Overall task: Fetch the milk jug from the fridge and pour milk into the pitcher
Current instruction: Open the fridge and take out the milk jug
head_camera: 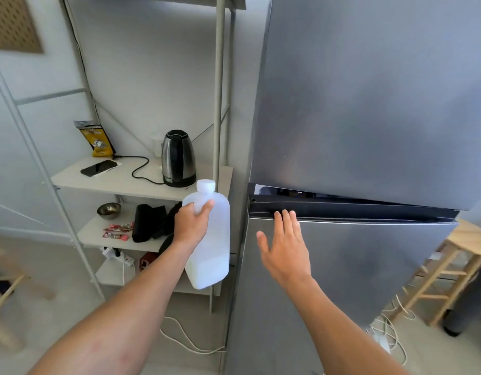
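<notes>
My left hand (192, 224) grips a translucent white milk jug (213, 244) by its handle, holding it upright in the air left of the fridge. The jug has a white cap and milk fills only its lower part. My right hand (284, 243) is open, fingers spread, with its fingertips at the top edge of the grey fridge's lower door (355, 255). That door stands slightly ajar, with a dark gap under the upper door (369, 90). No pitcher is in view.
A metal shelf rack (142, 182) stands left of the fridge with a steel kettle (178, 158), a phone (99, 168) and a yellow bag (97, 139). Lower shelves hold a bowl (109, 210) and dark items. A wooden stool (456, 266) stands right; cables lie on the floor.
</notes>
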A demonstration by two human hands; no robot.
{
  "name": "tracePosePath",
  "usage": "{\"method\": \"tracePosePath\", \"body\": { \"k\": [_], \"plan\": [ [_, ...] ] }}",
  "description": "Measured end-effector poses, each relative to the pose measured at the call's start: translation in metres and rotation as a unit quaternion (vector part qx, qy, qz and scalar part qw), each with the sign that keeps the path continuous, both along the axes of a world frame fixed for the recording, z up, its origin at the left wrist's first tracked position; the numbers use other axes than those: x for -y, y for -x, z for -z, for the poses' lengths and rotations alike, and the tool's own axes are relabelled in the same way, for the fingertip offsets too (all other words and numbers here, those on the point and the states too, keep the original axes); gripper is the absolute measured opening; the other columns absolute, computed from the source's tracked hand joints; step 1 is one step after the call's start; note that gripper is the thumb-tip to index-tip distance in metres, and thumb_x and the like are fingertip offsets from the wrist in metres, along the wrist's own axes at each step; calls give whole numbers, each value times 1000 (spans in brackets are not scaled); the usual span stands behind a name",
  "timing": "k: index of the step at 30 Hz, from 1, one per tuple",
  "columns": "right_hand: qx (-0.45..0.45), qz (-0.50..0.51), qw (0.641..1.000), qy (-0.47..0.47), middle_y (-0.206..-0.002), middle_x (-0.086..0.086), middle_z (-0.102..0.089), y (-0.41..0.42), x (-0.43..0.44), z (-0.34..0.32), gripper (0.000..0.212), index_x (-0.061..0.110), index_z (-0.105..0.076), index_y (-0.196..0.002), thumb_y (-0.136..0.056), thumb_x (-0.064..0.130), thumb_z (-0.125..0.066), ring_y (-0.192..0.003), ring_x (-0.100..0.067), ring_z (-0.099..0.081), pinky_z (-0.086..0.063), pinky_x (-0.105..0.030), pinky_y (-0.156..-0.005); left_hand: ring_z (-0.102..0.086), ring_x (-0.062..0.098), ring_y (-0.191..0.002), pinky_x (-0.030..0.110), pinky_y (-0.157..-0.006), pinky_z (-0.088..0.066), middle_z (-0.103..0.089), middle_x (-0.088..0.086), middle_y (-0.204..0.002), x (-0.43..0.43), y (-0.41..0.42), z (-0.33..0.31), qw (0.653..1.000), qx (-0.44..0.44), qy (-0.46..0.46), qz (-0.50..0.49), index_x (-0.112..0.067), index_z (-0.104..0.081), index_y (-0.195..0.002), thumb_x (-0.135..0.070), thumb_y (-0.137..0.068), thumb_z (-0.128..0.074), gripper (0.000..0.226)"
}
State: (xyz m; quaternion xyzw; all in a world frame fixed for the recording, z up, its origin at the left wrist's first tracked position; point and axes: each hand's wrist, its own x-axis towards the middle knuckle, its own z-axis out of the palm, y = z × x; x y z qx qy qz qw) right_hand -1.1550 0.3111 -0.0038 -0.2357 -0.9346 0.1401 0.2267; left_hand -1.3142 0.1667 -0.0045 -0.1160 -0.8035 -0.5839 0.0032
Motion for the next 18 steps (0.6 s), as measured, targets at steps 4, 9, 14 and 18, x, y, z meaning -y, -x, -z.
{"method": "tracePosePath", "body": {
  "k": [4, 9, 14, 18],
  "plan": [
    [30, 2, 1000, -6, -164, -3, -1, 25, -12, 6, 72, 12, -9, -155, -99, 50, -34, -150, -17, 9, -9, -35, -123, -55, 25, -63, 33, -61, -44, -59, 16, -70, 0, 17, 14, 1000, 16, 5, 4, 9, -60, -81, -47, -96, -55, 58],
    [55, 16, 998, -9, -164, -1, 3, 50, -24, 8, 75, 14, -4, -156, -98, 52, -34, -150, -16, 11, -25, -40, -119, -55, 24, -62, 31, -60, -45, -60, 16, -70, 2, 29, 24, 1000, 23, 5, 3, 8, -61, -83, -46, -96, -57, 55],
    [61, 28, 998, -18, -164, 0, 0, 62, -29, 7, 75, 15, -5, -156, -98, 53, -34, -150, -15, 8, -30, -41, -117, -55, 23, -59, 32, -59, -44, -59, 15, -66, 7, 41, 25, 1000, 25, 7, 1, 10, -59, -84, -46, -96, -57, 58],
    [62, 34, 997, -23, -164, 0, -1, 68, -32, 7, 75, 15, -5, -155, -98, 52, -36, -150, -16, 8, -31, -41, -117, -54, 24, -62, 33, -60, -44, -57, 14, -68, 8, 47, 22, 1000, 20, 6, 6, 9, -59, -83, -45, -96, -57, 56]
  ]
}}
